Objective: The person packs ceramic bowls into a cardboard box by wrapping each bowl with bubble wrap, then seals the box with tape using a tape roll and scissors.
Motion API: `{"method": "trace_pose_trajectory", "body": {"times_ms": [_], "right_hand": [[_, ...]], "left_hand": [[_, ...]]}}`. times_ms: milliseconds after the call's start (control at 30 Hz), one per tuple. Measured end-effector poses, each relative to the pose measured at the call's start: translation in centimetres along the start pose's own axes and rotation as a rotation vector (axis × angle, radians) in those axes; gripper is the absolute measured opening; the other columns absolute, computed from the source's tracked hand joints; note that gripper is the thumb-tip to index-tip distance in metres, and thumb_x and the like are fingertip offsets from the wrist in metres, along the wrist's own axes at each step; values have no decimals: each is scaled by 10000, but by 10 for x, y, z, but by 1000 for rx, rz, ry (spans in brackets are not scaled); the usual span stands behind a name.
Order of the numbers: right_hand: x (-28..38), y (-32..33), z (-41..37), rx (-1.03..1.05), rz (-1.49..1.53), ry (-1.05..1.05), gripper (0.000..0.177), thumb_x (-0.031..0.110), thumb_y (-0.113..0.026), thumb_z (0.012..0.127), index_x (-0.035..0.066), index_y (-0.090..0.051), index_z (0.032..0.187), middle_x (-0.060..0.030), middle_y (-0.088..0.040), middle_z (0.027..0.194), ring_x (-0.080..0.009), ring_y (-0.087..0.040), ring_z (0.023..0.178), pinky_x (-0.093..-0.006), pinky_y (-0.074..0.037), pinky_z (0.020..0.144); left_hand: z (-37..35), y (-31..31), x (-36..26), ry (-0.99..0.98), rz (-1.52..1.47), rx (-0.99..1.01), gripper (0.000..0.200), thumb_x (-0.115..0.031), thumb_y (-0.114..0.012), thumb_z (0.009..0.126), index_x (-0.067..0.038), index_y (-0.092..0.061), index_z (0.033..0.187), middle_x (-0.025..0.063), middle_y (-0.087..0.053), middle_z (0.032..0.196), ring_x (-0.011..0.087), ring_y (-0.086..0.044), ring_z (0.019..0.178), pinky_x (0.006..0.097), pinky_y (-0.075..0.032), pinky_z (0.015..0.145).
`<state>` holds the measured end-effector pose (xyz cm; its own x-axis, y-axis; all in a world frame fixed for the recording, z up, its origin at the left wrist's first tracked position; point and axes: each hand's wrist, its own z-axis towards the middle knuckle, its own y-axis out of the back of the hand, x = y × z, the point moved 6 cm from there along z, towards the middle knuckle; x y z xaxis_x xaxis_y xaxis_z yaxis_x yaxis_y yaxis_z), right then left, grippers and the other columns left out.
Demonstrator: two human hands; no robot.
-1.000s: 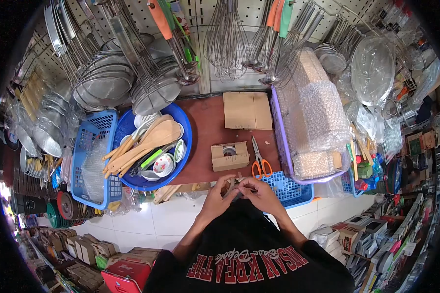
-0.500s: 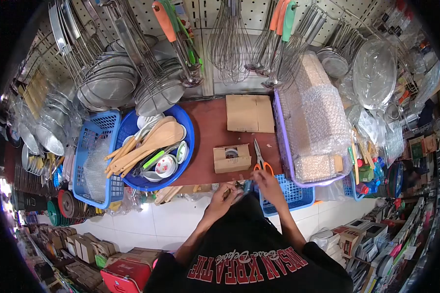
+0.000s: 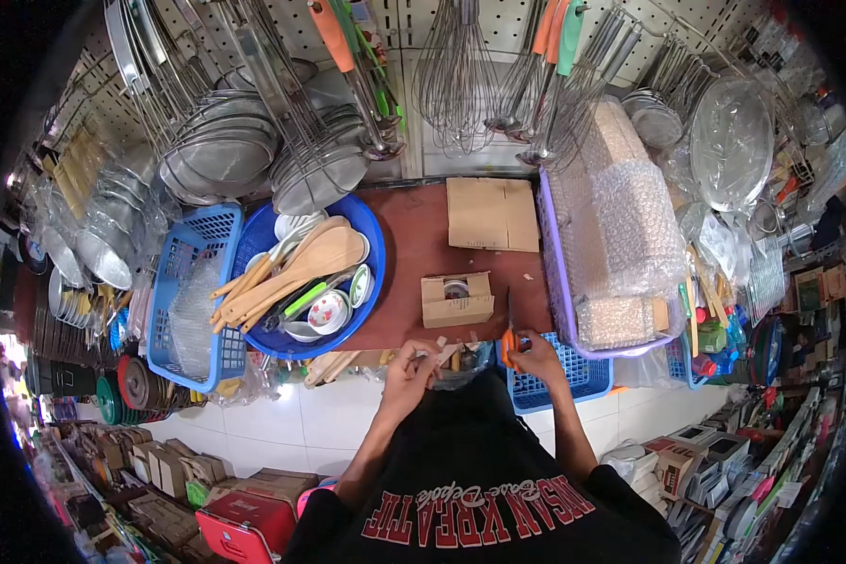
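From my view: right hand [image 3: 541, 360], grip closed on scissors [image 3: 509, 348], blades pointing away, just right of box [image 3: 457, 301] on worktop [image 3: 406, 246]. Left hand [image 3: 410, 374] nearer box, fingers bunched; hold unclear.

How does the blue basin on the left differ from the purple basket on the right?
Shape and color: the blue basin is round, while the purple basket is long and straight-sided.
Contents: the blue basin holds loose utensils, including wooden spatulas; the purple basket holds bubble-wrapped packages.
Arrangement: utensils fan across the blue basin, while packages are stacked in the purple basket.
Shared: both are open-topped and well filled.
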<state>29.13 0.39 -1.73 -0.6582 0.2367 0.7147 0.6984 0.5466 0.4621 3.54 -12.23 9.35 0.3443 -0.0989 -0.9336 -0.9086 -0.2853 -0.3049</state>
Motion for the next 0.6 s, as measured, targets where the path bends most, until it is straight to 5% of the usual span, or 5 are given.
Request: {"method": "trace_pose_trajectory", "body": {"times_ms": [67,167,300,433,600], "right_hand": [[24,11,-32,36,166,-14,552,80,-773,756,19,-601,1276,-173,-705,1042,-222,-714,859,-345,-568,740],[68,29,-75,-72,140,314,533,62,-799,750,41,-635,1257,-150,-696,1033,-157,-692,836,-291,-558,720],[128,43,-121,-11,-68,514,693,178,-878,721,96,-601,1352,-122,-695,1108,-192,-697,850,-316,-559,739],[188,48,-150,-20,-374,700,636,293,-858,705,156,-660,1293,-81,-695,1097,-270,-698,866,-360,-565,734],[207,42,-150,-94,-569,754,546,293,-867,624,180,-748,1145,-61,-727,1006,-251,-706,815,-338,-557,669]], "left_hand": [[0,9,-5,-11,-80,-37,46,-90,-569,1023,-63,-568,1061,36,-625,1076,74,-586,741,204,-408,575],[4,22,-5,-7,-200,-123,30,-92,-544,1030,-68,-558,1040,35,-611,1064,76,-549,682,212,-391,542],[8,25,-19,-31,-241,-178,47,-98,-518,1037,-64,-549,1029,42,-596,1038,80,-497,625,224,-364,511],[8,26,-20,-12,-325,-156,66,-119,-521,1040,-59,-548,1035,48,-592,1032,81,-498,631,233,-367,510],[4,26,-20,2,-348,-183,84,-155,-515,1051,-81,-544,1026,58,-620,1022,82,-514,653,242,-383,522]]}}
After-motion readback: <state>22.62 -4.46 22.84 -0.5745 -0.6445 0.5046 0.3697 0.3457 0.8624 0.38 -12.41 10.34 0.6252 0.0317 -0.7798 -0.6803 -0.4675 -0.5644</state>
